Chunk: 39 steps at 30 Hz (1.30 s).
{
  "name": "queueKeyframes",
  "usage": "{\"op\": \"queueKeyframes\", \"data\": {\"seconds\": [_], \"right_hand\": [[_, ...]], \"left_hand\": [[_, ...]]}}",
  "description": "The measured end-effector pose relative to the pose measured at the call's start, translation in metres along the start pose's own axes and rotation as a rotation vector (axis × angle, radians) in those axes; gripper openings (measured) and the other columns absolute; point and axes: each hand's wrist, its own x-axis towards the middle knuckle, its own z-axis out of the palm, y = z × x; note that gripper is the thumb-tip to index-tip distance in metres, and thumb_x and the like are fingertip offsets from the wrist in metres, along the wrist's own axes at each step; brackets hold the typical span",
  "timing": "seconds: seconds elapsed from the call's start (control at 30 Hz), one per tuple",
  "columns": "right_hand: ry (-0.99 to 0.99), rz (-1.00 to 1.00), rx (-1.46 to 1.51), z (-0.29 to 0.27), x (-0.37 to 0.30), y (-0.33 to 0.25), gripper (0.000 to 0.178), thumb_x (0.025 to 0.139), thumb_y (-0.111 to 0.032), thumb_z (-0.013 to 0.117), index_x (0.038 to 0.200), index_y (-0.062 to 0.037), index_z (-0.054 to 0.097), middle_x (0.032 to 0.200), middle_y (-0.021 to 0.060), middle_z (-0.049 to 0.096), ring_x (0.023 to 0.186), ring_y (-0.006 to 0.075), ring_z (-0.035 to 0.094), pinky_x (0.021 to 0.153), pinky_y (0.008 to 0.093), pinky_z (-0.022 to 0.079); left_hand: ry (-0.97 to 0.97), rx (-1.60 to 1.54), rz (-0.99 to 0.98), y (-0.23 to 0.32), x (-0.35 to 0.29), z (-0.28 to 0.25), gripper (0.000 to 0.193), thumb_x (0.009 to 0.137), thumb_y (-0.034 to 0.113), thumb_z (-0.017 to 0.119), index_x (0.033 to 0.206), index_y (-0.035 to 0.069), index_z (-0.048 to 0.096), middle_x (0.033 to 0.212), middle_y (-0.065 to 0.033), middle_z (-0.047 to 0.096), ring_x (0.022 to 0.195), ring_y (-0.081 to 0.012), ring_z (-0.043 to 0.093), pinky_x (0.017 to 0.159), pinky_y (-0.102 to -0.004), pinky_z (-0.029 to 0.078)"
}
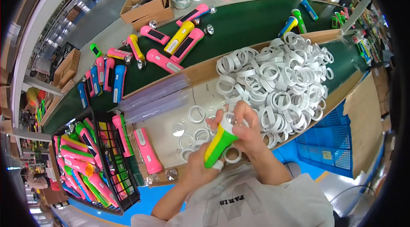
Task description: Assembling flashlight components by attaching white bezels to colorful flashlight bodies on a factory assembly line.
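One green-yellow flashlight point(221, 144): left hand point(198, 165) clasping body, right hand point(245, 131) gripping white end; one black crate point(129, 199).

LEFT GRIP point(199, 166): closed, nearer torso point(256, 203) | RIGHT GRIP point(247, 135): fingers point(244, 111) curled, farther forward | FOREARMS point(270, 165): bare, angled inward, converging

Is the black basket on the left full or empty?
It looks full: colourful flashlights crowd the black basket, lying on top of one another. How deep the pile goes, I can't tell.
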Motion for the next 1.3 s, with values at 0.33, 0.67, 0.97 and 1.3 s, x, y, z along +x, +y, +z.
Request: {"op": "queueKeyframes", "data": {"seconds": [0.33, 0.67, 0.97, 1.3], "right_hand": [[0.31, 0.192, 0.069, -0.02, 0.02, -0.009, 0.039, 0.096, -0.035, 0.051, 0.118, -0.0035, 0.05, 0.112, 0.016, 0.058, 0.104, 0.0273, 0.059, 0.091, 0.0431, 0.05], [0.427, 0.019, -0.078, -0.033, 0.045, -0.008, 0.039, 0.1, -0.03, 0.047, 0.128, -0.0043, 0.042, 0.117, 0.007, 0.054, 0.108, 0.016, 0.054, 0.092, 0.0335, 0.046], [-0.364, -0.151, -1.768, -0.034, 0.033, 0.027, 0.032, 0.079, -0.026, 0.069, 0.097, -0.0019, 0.06, 0.111, 0.0197, 0.056, 0.104, 0.034, 0.054, 0.084, 0.0417, 0.047], [-0.358, -0.12, -1.798, -0.042, 0.033, 0.029, 0.019, 0.071, -0.007, 0.061, 0.088, -0.0002, 0.06, 0.084, 0.0125, 0.059, 0.089, 0.0277, 0.056, 0.075, 0.035, 0.046]], "left_hand": [[-0.143, -1.064, -0.47, -0.013, 0.039, -0.025, 0.062, 0.082, 0.021, 0.072, 0.131, 0.006, 0.038, 0.105, -0.0163, 0.06, 0.074, -0.0264, 0.065, 0.061, -0.0344, 0.054], [-0.181, -0.197, -0.198, -0.004, 0.122, -0.064, 0.04, 0.092, 0.026, 0.061, 0.122, 0.001, 0.055, 0.085, -0.0004, 0.059, 0.067, -0.0072, 0.056, 0.057, -0.0238, 0.046], [-0.225, -0.116, -0.223, -0.04, 0.361, -0.035, 0.051, 0.094, 0.048, 0.051, 0.108, 0.0, 0.062, 0.088, -0.0074, 0.066, 0.076, -0.0151, 0.063, 0.067, -0.0299, 0.047], [-0.359, -0.228, -0.061, -0.057, 0.384, -0.034, 0.028, 0.097, 0.025, 0.055, 0.115, 0.005, 0.062, 0.1, 0.0002, 0.062, 0.09, -0.0075, 0.056, 0.078, -0.0219, 0.046]]}}
